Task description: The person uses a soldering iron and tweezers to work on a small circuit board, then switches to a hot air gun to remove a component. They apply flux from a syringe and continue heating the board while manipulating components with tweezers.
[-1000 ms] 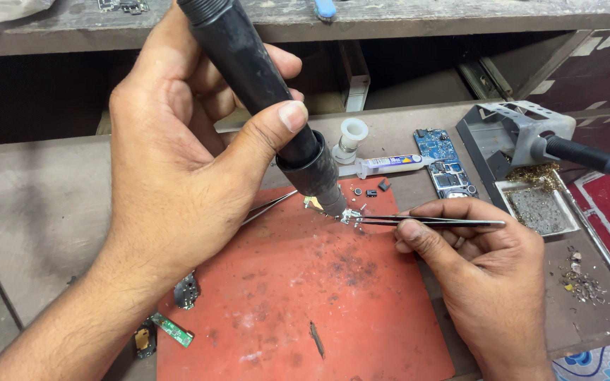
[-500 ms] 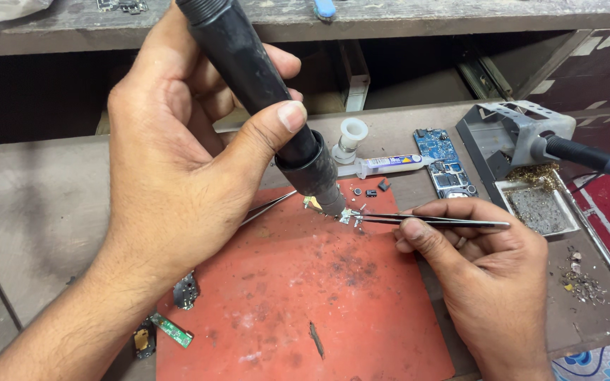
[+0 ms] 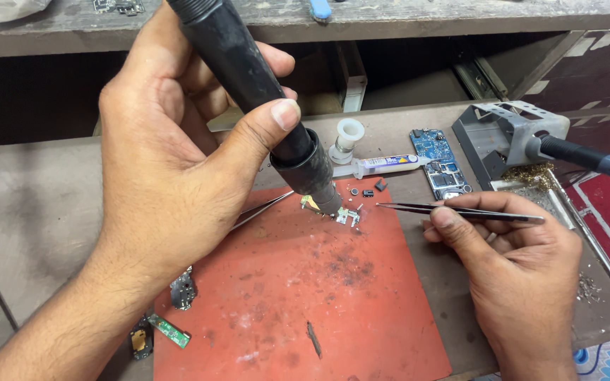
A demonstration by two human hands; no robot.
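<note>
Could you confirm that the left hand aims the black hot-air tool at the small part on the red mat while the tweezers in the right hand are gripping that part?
Not quite: the head view shows the tweezers in the right hand clear of the small part, their tips apart from it. The left hand does aim the black hot-air tool at it on the red mat.

Hot-air wand (image 3: pixel 248 77) over part (image 3: pixel 347 215) (tweezers (image 3: pixel 460 210) apart)

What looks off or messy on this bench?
Dark scorch specks and debris dirty the red mat below the small part under the hot-air nozzle. Loose bits lie beside the syringe, and board scraps sit off the mat's left edge. Nothing looks spilled.
</note>
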